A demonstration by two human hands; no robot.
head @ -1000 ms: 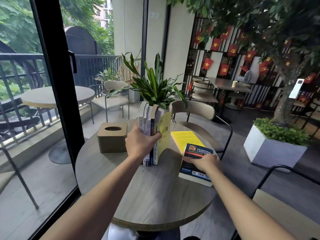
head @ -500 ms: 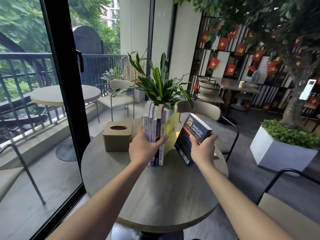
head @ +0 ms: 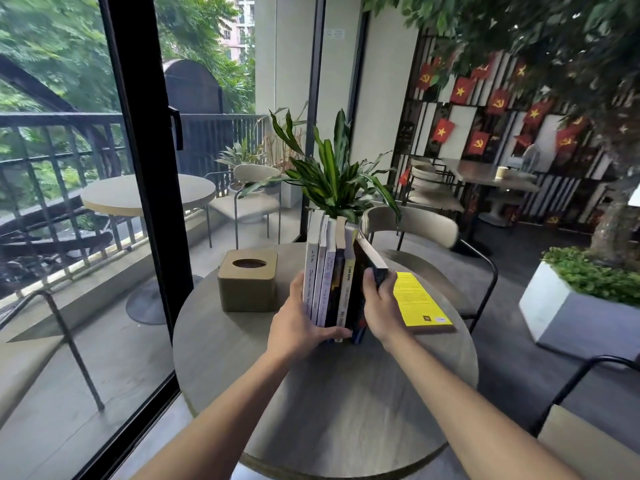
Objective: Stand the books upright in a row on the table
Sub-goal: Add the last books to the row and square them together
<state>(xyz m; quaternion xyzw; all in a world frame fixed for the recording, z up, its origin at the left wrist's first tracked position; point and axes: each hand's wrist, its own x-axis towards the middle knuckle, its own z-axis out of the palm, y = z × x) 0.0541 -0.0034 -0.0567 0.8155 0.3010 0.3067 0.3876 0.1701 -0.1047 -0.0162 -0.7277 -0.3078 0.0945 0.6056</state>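
Gripping the upright row (head: 327,271) at desk (head: 329,403) centre from 9 o'clock with left hand (head: 294,327), clasping dark book (head: 374,258), tilted against the row's 3 o'clock end, with right hand (head: 382,308); yellow book (head: 417,299) flat farther toward 3 o'clock, box (head: 247,285) toward 9 o'clock.

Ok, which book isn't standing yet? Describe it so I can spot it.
On the round table, look right of the upright row of books. The yellow book lies there, the only one lying flat, its bright yellow cover facing up.
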